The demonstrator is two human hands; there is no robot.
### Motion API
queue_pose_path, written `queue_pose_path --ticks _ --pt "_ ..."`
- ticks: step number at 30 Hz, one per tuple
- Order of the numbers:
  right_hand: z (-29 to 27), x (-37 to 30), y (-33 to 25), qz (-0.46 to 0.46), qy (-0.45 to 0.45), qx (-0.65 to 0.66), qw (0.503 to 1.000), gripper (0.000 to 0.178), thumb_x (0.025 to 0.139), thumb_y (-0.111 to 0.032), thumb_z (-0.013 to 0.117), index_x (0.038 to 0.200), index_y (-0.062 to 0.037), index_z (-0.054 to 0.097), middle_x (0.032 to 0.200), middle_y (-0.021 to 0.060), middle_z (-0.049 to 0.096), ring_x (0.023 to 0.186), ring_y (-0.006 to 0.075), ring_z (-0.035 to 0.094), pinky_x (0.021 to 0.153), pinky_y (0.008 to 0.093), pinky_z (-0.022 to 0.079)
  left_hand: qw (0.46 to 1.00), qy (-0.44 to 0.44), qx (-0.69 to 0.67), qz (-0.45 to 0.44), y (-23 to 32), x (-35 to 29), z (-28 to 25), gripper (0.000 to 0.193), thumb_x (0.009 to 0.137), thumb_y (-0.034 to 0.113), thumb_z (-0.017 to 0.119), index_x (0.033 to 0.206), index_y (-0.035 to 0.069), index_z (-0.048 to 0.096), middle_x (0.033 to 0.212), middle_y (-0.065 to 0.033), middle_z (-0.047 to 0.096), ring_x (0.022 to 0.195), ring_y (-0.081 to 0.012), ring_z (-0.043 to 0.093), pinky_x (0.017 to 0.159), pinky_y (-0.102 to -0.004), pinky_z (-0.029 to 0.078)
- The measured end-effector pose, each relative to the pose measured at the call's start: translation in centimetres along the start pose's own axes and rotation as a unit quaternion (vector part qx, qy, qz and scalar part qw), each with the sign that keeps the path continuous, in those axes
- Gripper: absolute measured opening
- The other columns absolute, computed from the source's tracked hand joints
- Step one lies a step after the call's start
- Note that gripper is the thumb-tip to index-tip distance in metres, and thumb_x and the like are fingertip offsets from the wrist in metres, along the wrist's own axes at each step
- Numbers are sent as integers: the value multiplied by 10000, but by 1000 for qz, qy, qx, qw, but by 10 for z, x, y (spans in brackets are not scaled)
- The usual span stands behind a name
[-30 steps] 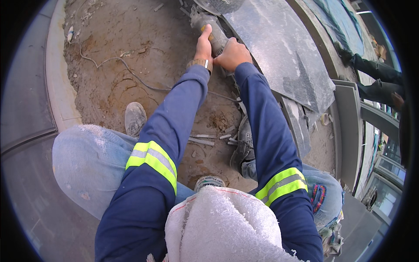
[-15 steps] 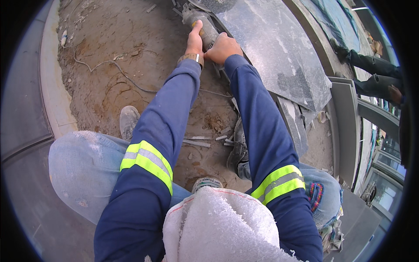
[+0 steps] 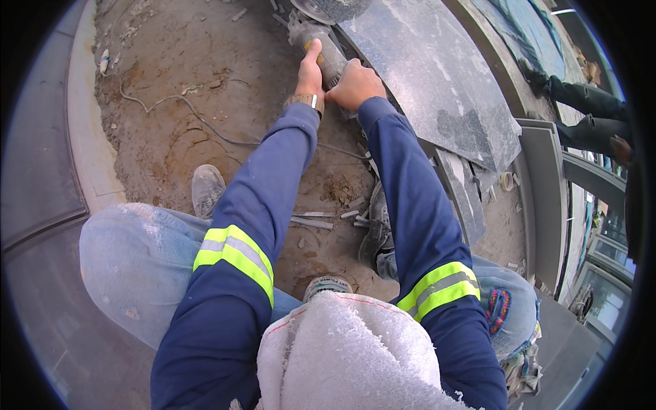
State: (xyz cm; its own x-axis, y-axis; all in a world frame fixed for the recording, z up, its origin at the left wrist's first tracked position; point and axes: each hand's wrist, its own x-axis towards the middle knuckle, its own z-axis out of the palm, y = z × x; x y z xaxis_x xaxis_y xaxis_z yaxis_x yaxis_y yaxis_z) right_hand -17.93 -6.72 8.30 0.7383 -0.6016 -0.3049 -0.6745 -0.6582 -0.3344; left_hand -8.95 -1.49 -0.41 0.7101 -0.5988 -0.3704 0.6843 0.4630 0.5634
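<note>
Both my hands grip a dusty grey angle grinder [image 3: 331,57] at the far end of my reach. My left hand [image 3: 309,74] is closed around its left side, thumb laid along the body. My right hand [image 3: 358,85] wraps the rear of the body on the right. The grinder's round disc [image 3: 314,9] shows at the top edge of the view, beside the edge of a grey speckled stone slab [image 3: 424,65]. Whether the disc touches the stone, I cannot tell. The fingers under the tool are hidden.
A thin cable [image 3: 198,121] crosses the dirt floor [image 3: 164,89]. Stone offcuts [image 3: 312,223] lie between my feet, and a tape roll [image 3: 506,181] sits right of the slab. Another person's legs [image 3: 588,102] show at the far right. A pale cloth [image 3: 348,348] covers the lower middle.
My hands and the grinder have come slightly nearer and to the right, and more of the disc shows. The whole view has shifted a little. Both hands keep their grip.
</note>
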Motion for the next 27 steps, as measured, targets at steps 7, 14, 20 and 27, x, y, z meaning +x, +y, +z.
queue_pose_path --ticks 7,14,20,27 --pt "-4 -3 -5 2 -2 9 1000 725 686 -320 805 1232 75 537 1176 283 665 1127 400 654 977 426 525 1000 -5 8 17 2 4 -4 530 947 491 625 1239 49 593 1174 -98 658 1070 -272 625 964 -424 490" --pt "-3 8 -7 7 0 4 1000 732 706 -333 788 1258 70 527 1188 269 666 1147 391 646 988 423 517 1000 -7 12 11 7 11 0 533 944 493 626 1238 49 599 1171 -100 662 1062 -273 629 965 -422 490" --pt "-2 7 -5 10 -10 -13 1000 762 701 -357 792 1274 65 520 1199 263 663 1153 384 645 985 419 519 1000 8 8 3 3 12 -2 533 943 486 629 1248 50 596 1189 -113 663 1067 -276 632 961 -426 494" --pt "-2 -1 0 10 -3 1 1000 768 681 -367 813 1248 69 533 1180 279 664 1143 398 646 976 425 522 1000 6 -1 -8 1 -1 2 518 947 485 623 1232 54 599 1191 -110 662 1069 -281 633 964 -434 494"
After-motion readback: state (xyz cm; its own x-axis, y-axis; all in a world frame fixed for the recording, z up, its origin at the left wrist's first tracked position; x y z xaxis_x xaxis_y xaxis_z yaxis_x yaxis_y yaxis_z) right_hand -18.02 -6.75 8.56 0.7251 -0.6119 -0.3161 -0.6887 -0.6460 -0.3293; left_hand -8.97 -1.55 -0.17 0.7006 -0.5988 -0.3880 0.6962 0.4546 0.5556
